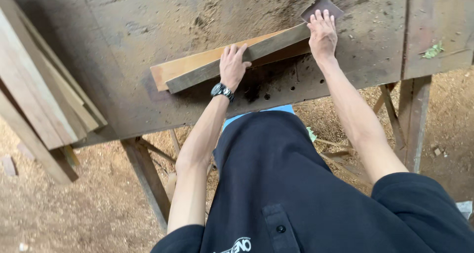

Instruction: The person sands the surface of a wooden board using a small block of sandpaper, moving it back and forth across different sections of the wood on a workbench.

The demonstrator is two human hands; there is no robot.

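Table [148,50]: broad, worn, brown top, dusted with sawdust, on wooden legs over a sawdust-covered floor [74,213].

Stack of boards [44,100]: lies at the table's left edge, jutting past it toward the floor.

Two planks on the table top, near the middle, slanting up to the right. Lower plank [187,64] is lighter orange-brown; upper plank [237,58] is grey-brown and rests on top of it, touching along its length.

Left hand [232,65]: flat on the upper plank near its middle, fingers spread, palm down, pressing rather than gripping. Dark wristwatch [221,91] on that wrist.

Right hand [322,35]: flat at the upper plank's far right end, fingers stretched out over a dark sheet of sandpaper [323,6], pressing it down; grip open, nothing clasped.

Small green leaf [433,50]: on the table far right, well apart from both hands.
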